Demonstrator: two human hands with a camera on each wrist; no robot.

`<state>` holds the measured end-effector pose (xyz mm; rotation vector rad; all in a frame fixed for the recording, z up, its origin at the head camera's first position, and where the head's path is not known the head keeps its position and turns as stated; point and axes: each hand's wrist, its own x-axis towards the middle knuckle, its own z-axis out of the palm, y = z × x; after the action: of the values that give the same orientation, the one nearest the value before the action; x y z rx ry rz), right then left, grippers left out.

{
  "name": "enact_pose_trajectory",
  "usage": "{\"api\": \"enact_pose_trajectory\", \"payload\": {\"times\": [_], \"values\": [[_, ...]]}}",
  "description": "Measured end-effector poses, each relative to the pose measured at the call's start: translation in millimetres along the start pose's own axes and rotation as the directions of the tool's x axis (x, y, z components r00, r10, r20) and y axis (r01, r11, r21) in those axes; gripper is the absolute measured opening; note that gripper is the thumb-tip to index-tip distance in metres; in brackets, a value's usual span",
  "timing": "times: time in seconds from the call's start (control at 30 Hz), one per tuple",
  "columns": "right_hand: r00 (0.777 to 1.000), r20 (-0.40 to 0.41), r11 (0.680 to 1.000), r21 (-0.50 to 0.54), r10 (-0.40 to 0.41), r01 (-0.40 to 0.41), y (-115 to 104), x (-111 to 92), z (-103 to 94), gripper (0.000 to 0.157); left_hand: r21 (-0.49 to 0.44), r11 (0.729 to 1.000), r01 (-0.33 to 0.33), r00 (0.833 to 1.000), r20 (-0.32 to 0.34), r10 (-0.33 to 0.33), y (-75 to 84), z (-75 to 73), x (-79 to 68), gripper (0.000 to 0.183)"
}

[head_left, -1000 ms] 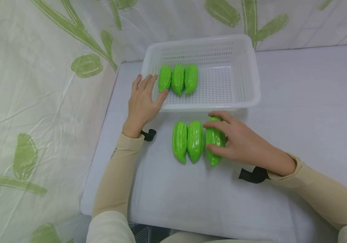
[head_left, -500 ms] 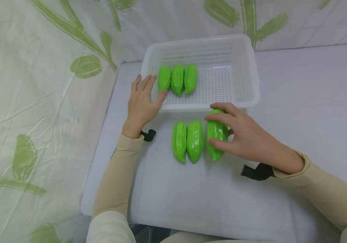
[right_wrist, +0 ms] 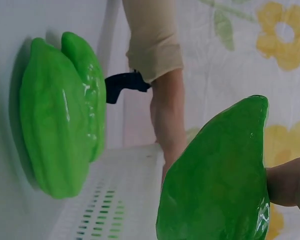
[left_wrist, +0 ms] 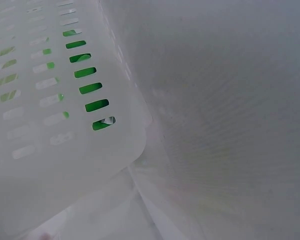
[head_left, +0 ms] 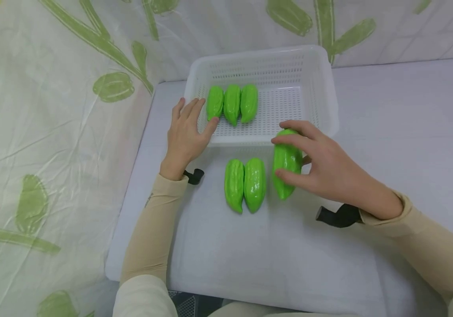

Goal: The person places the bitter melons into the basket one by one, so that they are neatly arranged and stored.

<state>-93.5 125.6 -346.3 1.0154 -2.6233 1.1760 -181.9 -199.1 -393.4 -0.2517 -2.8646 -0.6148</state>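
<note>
Loading the basket (head_left: 242, 141) near the counter's (head_left: 210, 251) far edge seems the step: the right hand (head_left: 325, 163) grips a pepper (head_left: 285, 159) by its near rim; the left hand (head_left: 186, 134), fingers spread, is by its left end. Next likely calls for clearing that rim.

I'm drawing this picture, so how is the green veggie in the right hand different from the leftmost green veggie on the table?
The held veggie is up off the table in the right hand; the leftmost veggie lies on the table. Fingers partly cover the held veggie; the leftmost veggie is uncovered. Both are bright green, shiny and pointed at one end.
</note>
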Motion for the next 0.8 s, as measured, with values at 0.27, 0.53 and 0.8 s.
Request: {"api": "enact_pose_trajectory", "payload": {"times": [0.27,0.53,0.8], "values": [[0.999,0.026,0.999,0.008,0.044,-0.044,8,14,-12.2,0.050,0.009,1.000,0.008,1.000,0.006,-0.008,-0.9,-0.4,-0.9,0.071],[0.986,0.085,0.989,0.029,0.143,-0.146,17,33,-25.2,0.047,0.009,1.000,0.011,1.000,0.015,-0.011,0.9,-0.7,0.3,0.072],[0.977,0.115,0.983,0.018,0.179,-0.182,27,54,-33.9,0.047,0.006,1.000,0.015,1.000,0.010,-0.015,1.2,-1.3,0.0,0.071]]}}
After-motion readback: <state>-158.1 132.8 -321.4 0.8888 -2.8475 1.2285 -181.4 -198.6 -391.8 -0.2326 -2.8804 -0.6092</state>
